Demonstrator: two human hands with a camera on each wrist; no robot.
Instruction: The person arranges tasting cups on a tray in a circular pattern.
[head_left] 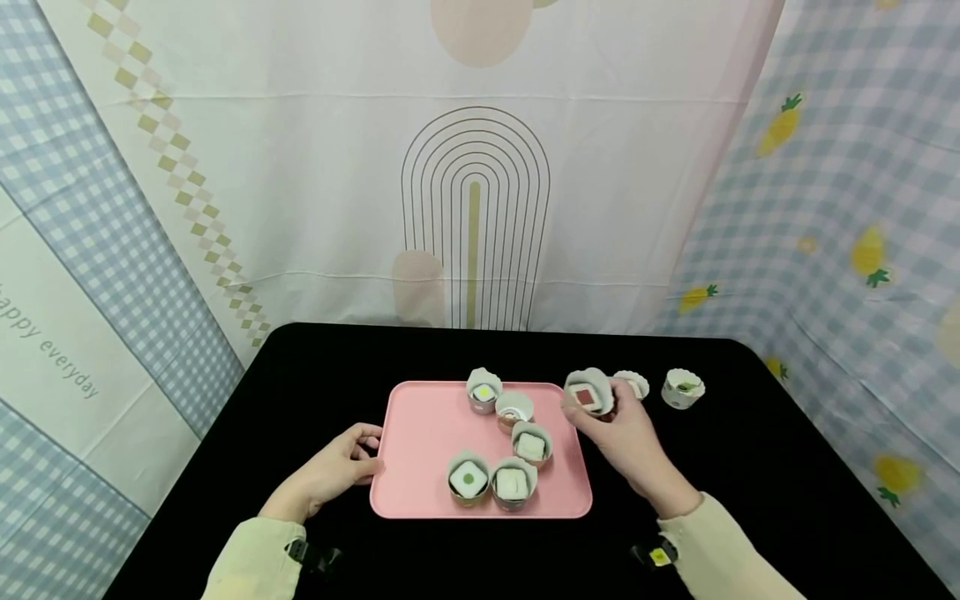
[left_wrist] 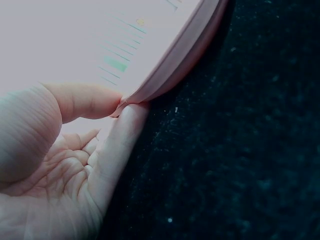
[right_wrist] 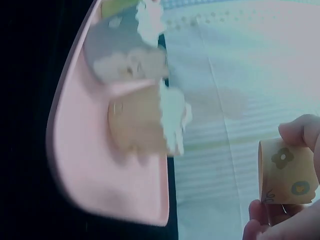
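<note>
A pink tray (head_left: 420, 425) lies on the black table, its left edge pinched between the thumb and fingers of my left hand (head_left: 330, 468). The left wrist view shows that pinch at the tray rim (left_wrist: 170, 65). My right hand (head_left: 633, 437) holds a scalloped paper cake cup (head_left: 588, 382) near the tray's upper right corner; a white piece with a red square sits inside. Flower prints mark this cup (right_wrist: 285, 167) in the right wrist view. Several similar cups stand on the tray, including one with a green-dotted white piece (head_left: 468, 480) and one with a yellow-dotted piece (head_left: 484, 392).
Right of the tray, a paper cup with something green inside (head_left: 682, 389) stands on the black table (head_left: 330, 367). Another cup (head_left: 633, 382) is partly hidden behind my right hand. Patterned curtains (head_left: 322, 183) hang behind the table and at both sides.
</note>
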